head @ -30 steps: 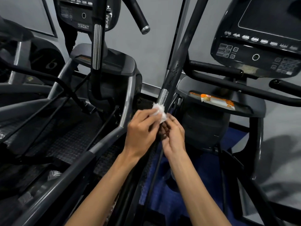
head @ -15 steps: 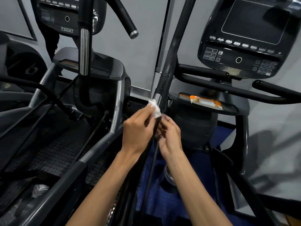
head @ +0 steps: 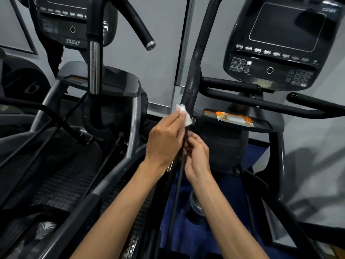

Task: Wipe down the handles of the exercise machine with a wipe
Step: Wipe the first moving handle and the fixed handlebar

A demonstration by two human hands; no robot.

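Two hands at the black handle point(head: 194, 71), same as half a second ago, but the wipe point(head: 183, 114) has slid a little higher up it: the silver collar that showed just above the wipe is now hidden behind it. Left hand point(head: 165, 141) has risen along with it. Right hand point(head: 197, 156) stays lower down, close against the bar, barely shifted.

Wipe sits pinched at the left fingers point(head: 176, 117), thumb side hidden, pressed flat against the left face of the handle; its upper corner sticks out past the fingertips. Handle surface above the wipe is speckled with droplets. Right fingers point(head: 194, 139) curl in toward the bar below the wipe; whether they actually clamp it, cannot tell, bar and left hand block the view.

Console point(head: 280, 43) up right, orange packet point(head: 234, 117) on the tray below it, second machine point(head: 74, 25) marked 750AT to the left
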